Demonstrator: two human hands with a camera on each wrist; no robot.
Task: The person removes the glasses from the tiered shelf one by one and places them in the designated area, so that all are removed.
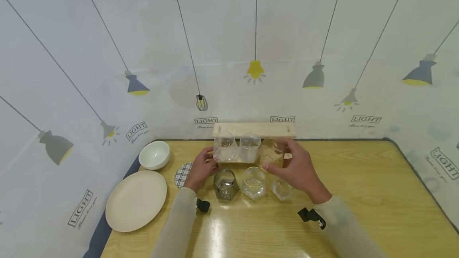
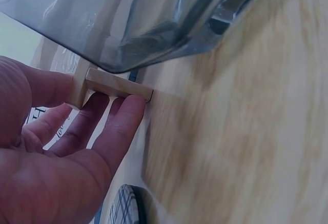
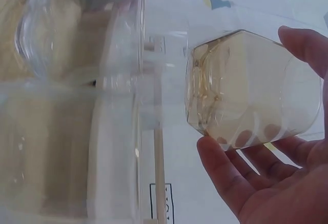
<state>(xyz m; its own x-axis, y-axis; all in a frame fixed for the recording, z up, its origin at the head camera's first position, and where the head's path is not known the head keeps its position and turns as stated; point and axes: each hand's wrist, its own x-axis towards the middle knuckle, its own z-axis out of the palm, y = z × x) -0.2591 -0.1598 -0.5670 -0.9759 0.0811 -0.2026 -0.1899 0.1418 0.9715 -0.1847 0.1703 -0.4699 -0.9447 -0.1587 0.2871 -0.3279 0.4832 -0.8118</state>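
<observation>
My right hand point(image 1: 295, 166) holds a pale amber faceted glass point(image 3: 246, 88) between thumb and fingers, at the right end of a wooden rack point(image 1: 254, 129). In the right wrist view, a gap shows between the glass's base and the rack's wooden edge. Two clear glasses, one on the left point(image 1: 225, 147) and one in the middle point(image 1: 250, 147), stand along the rack. At its left end, my left hand point(image 1: 202, 169) grips the wood, thumb on one side and fingers on the other. In front stand a smoky grey glass point(image 1: 226, 185), a faintly yellow glass point(image 1: 254, 183) and a clear glass point(image 1: 282, 189).
A plaid round coaster point(image 1: 182, 175) lies beside my left hand. Farther left are a white bowl point(image 1: 154, 155) and a large cream plate point(image 1: 136, 201). The wooden table point(image 1: 365, 194) meets a wall point(image 1: 229, 43) printed with lamps behind the rack.
</observation>
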